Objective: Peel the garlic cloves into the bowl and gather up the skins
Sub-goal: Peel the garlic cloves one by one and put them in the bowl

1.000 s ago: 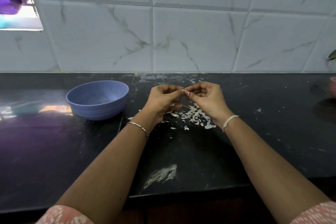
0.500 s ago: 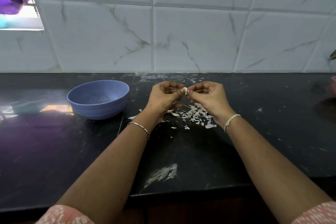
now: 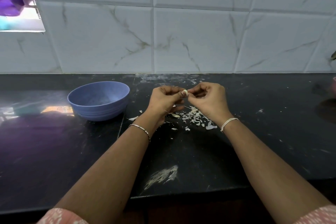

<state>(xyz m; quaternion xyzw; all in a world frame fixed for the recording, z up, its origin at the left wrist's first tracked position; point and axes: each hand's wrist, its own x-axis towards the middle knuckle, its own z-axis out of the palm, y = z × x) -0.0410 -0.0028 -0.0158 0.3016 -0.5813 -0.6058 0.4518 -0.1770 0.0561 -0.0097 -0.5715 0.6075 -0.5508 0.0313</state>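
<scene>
The step in hand looked like peeling, with one clove being worked on above the counter point(image 3: 254, 132). The left hand point(image 3: 164, 99) had its fingers curled in, and its thumb and fingertip pinched the clove point(image 3: 185, 93) from the left side. The clove was small and pale, held up in the air between the two hands, not on the counter and not in the bowl. The right hand point(image 3: 209, 100) was curled too, and its thumb and first finger nipped the clove's right end. I think it was picking at the skin, but the clove was too small to tell how much skin was left on it.

Under the hands lay the skins point(image 3: 192, 116), a loose heap of little white flakes, with a few bits strayed off to the left.

Next, I think, the last skin had to come off. That calls for a soft pull with the nails while the left hand holds tight. Then the clove had to go left, over to the bowl. The skins were not gathered yet.

The bowl point(image 3: 101, 112) was blue and stood upright on the counter, near the left hand but not touching it. The part of its inside that showed had no cloves I could make out, only pale smudges. At the far right edge there was a pink thing point(image 3: 334, 83), cut off, so I could not tell what it was.
</scene>
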